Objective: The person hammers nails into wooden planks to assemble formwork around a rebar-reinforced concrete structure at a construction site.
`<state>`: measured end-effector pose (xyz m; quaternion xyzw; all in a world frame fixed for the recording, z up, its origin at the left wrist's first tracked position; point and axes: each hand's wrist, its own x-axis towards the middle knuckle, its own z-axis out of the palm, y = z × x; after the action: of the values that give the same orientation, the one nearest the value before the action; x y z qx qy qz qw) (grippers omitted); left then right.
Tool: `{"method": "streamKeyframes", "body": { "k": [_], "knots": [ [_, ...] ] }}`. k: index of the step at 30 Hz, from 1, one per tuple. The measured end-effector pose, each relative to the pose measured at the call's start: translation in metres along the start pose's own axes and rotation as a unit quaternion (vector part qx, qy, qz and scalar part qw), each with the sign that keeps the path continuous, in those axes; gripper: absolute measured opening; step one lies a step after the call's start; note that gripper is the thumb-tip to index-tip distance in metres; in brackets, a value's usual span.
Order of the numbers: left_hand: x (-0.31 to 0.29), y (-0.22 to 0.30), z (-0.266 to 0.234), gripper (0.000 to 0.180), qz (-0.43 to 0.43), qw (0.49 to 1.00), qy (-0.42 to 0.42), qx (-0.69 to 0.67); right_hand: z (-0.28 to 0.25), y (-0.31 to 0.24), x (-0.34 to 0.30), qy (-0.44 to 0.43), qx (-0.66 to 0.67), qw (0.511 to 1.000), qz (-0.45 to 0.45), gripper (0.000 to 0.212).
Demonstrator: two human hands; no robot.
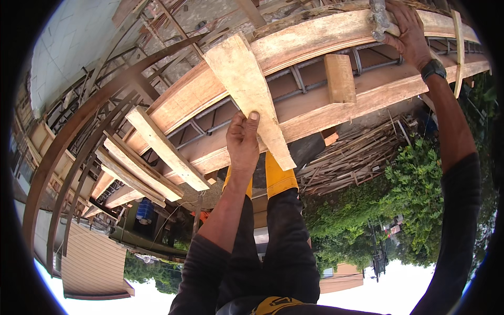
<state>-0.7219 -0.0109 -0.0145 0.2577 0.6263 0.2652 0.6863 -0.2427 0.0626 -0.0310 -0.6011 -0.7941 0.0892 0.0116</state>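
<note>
Across timber formwork (315,42), left hand (243,140) pinches a plank (245,79), right hand (412,41) grips a hammer (378,21); likely positioning, needing steady alignment next.

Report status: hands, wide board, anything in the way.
Left hand gripping wide board by its edge. Right hand holding hammer. Board angled across long planks. Short wood block between hands.

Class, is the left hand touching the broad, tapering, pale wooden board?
Touching. The head view shows the left hand holding the pale wooden board, thumb against its face.
</note>
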Motion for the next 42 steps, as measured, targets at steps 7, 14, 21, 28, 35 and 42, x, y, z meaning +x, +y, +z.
{"method": "streamKeyframes", "body": {
  "k": [7, 14, 21, 28, 35, 42],
  "knots": [
    [-0.001, 0.002, -0.004, 0.023, 0.005, 0.998, -0.003, 0.059, -0.014, -0.018, 0.010, -0.032, 0.043, 0.998, 0.035, 0.087],
    [0.001, -0.003, -0.005, 0.022, 0.003, 1.000, -0.005, 0.026, -0.011, -0.014, 0.008, -0.025, 0.034, 0.999, 0.029, 0.089],
    [-0.012, 0.006, -0.025, 0.037, 0.055, 0.995, 0.041, 0.068, -0.003, -0.003, 0.006, -0.002, 0.005, 1.000, -0.006, 0.089],
    [-0.223, 0.072, -0.168, 0.022, -0.135, 0.919, 0.022, 0.368, -0.010, -0.015, 0.011, -0.020, 0.026, 0.999, 0.003, 0.086],
    [-0.184, 0.090, -0.103, 0.045, -0.073, 0.886, 0.054, 0.455, -0.013, -0.005, 0.002, -0.003, 0.042, 0.999, 0.016, 0.083],
    [0.010, 0.018, 0.044, 0.092, 0.073, 0.941, 0.179, 0.279, -0.005, -0.015, 0.008, -0.017, 0.011, 0.999, 0.041, 0.085]
  ]
}}
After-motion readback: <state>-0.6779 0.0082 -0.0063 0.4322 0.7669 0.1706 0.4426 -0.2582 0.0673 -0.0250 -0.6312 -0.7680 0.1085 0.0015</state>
